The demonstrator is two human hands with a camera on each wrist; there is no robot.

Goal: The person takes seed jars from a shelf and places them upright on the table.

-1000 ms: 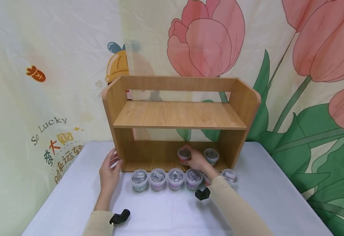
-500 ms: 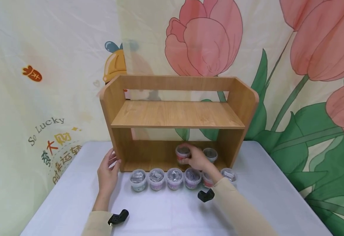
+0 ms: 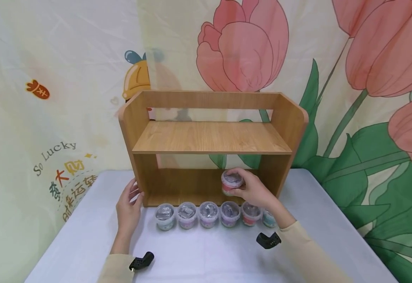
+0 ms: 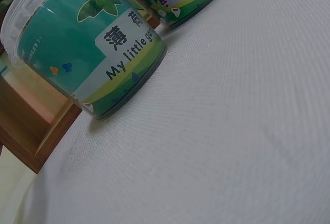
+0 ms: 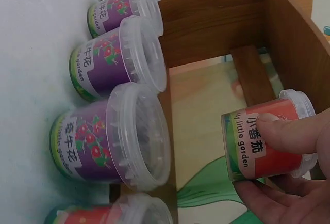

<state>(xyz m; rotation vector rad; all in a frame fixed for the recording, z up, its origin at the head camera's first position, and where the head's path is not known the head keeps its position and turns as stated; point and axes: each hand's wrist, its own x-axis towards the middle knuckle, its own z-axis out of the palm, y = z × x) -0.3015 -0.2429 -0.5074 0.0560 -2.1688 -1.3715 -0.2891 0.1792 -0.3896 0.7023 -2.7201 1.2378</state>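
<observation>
My right hand (image 3: 253, 190) holds a small clear-lidded plastic seed cup with a red label (image 3: 229, 188) between thumb and fingers, raised at the front of the wooden shelf's lower compartment. In the right wrist view the thumb (image 5: 289, 133) lies across the red label, fingers beneath. My left hand (image 3: 128, 208) touches the shelf's left side panel (image 3: 140, 181) with loosely bent fingers. Along the shelf's front edge stands a row of similar cups: a teal one (image 3: 165, 223) at the left, purple ones (image 3: 208, 222) in the middle, a red one (image 3: 250, 220) and another teal one (image 3: 269, 221) at the right.
The two-tier wooden shelf (image 3: 211, 137) stands at the back of a white-covered table (image 3: 192, 255). Behind it hangs a curtain (image 3: 96, 51) printed with tulips. Close to the left wrist camera stands the teal mint cup (image 4: 77, 43).
My right hand has lifted the red-labelled cup and drawn it right and toward me from inside the lower compartment. The right forearm has shifted right. My left hand has stayed at the side panel.
</observation>
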